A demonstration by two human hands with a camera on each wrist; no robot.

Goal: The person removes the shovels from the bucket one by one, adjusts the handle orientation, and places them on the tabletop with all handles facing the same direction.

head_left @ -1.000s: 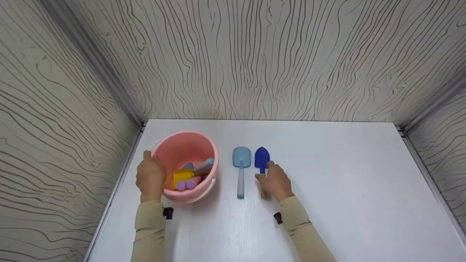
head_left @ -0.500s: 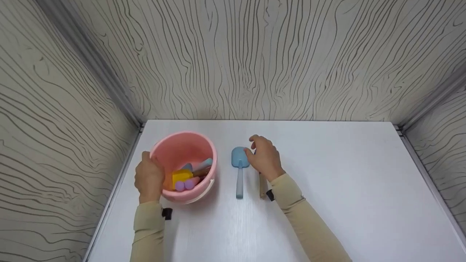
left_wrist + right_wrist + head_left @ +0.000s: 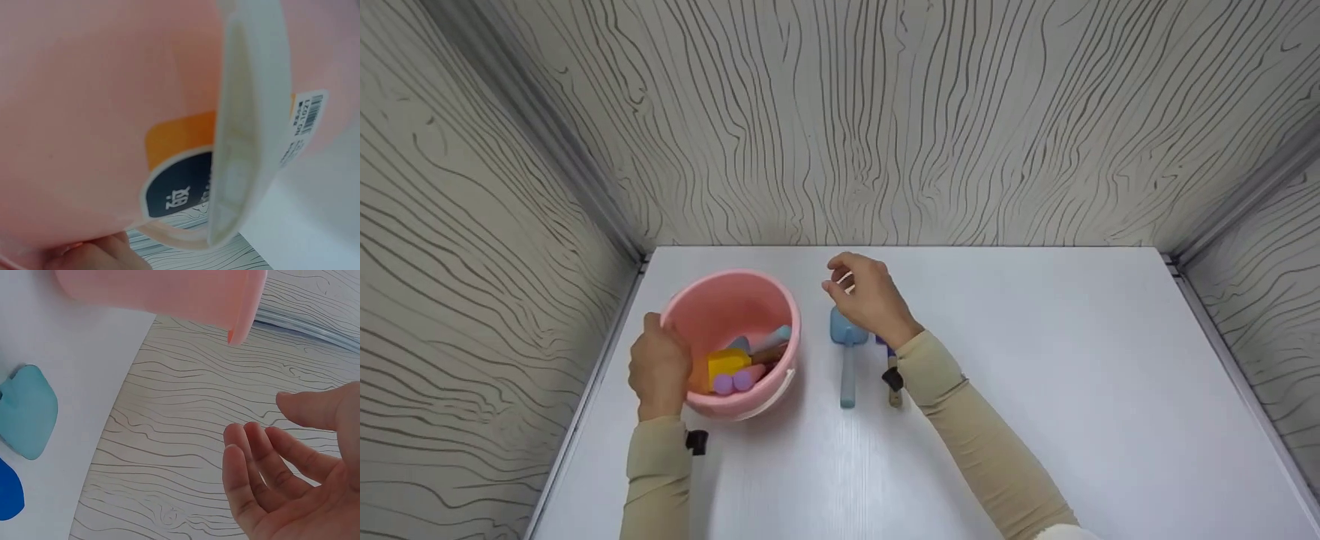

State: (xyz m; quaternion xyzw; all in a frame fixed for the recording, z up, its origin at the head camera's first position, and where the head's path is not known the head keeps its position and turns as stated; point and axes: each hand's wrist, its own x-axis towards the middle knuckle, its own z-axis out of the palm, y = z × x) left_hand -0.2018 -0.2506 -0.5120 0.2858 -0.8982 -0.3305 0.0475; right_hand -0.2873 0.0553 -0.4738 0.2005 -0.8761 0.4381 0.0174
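My left hand [image 3: 660, 367] grips the left side of a pink bucket [image 3: 727, 300] by its rim. The bucket tilts toward me and holds a yellow scoop [image 3: 727, 363], purple round ends [image 3: 743, 380] and other handles. My right hand [image 3: 874, 300] hovers beyond two toy shovels, its fingers bent loosely with nothing between them. Below it lies a light blue shovel [image 3: 848, 367], its blade partly covered by the hand. Beside that is a dark blue trowel [image 3: 8, 492] with a wood-coloured handle [image 3: 895, 395], mostly hidden by the wrist in the head view.
All of this is on a white table [image 3: 1072, 360]. Wood-grain patterned panels [image 3: 960, 135] rise behind it and at both sides. A white bucket handle [image 3: 247, 112] hangs against the bucket's outer wall.
My right hand has left the dark blue trowel and moved up and left, past the light blue shovel's blade. The trowel stays on the table. My left hand keeps its grip on the bucket.
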